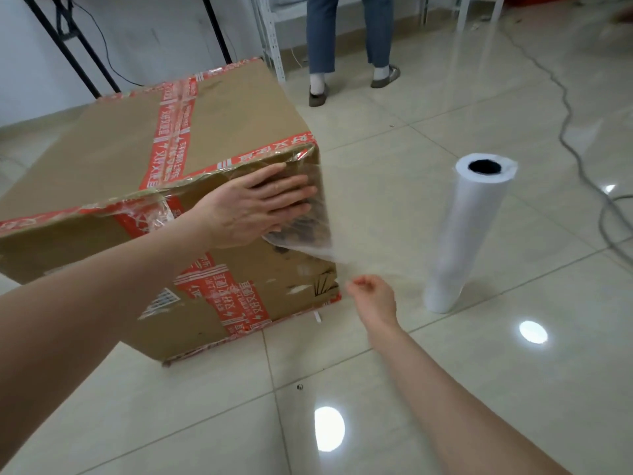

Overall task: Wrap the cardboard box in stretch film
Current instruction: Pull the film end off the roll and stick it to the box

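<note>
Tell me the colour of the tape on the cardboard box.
The tape is red with white printed characters; the head view shows it best.

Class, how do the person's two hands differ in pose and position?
The left hand lies flat, fingers straight, pressing film against the box; the right hand is curled, pinching the film. The left hand is high on the box; the right hand is low, off its corner. Both touch the film.

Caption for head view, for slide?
Left hand presses clear stretch film onto red-taped brown cardboard box; right hand pinches its edge near upright white roll.
</note>
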Demonstrator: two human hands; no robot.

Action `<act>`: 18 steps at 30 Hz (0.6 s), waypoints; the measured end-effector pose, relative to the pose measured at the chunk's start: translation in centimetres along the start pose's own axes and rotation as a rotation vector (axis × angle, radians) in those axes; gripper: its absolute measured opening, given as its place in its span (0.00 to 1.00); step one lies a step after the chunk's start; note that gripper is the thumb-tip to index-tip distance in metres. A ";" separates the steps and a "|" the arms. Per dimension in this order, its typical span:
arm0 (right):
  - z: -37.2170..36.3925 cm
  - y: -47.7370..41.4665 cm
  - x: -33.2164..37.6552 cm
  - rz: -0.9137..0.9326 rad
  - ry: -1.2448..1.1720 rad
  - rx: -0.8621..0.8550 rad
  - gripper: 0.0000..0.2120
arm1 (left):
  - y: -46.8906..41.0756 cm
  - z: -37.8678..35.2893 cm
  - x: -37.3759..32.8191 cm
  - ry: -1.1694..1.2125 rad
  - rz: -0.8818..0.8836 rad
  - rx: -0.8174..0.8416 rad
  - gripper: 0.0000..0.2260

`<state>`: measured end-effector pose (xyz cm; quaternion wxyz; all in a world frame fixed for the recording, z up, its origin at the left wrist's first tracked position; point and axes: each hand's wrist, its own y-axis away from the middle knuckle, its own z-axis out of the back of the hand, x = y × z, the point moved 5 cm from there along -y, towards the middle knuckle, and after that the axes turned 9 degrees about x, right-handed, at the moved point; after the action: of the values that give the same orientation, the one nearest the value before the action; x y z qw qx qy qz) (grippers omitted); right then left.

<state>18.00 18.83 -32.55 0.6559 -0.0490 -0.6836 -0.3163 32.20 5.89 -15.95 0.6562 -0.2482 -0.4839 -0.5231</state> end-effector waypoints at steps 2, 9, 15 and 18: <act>-0.5 -0.8 -2.5 -0.331 -0.438 0.078 0.02 | -0.1 0.0 -0.1 0.006 -0.015 -0.002 0.27; -0.7 -6.3 -2.9 -0.334 -0.787 0.120 0.22 | 0.0 -0.4 0.0 -0.010 -0.024 -0.080 0.26; -2.9 -8.5 -1.1 -0.261 -1.128 0.238 0.04 | -0.2 -0.4 0.1 -0.029 -0.027 -0.114 0.27; -3.7 -8.1 -2.0 -0.262 -1.072 0.334 0.05 | -0.2 -0.6 0.1 -0.042 -0.026 -0.140 0.25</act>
<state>17.61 11.22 -37.62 0.1719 -0.0134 -0.9616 -0.2136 32.25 5.29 -16.16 0.6202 -0.2979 -0.4630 -0.5588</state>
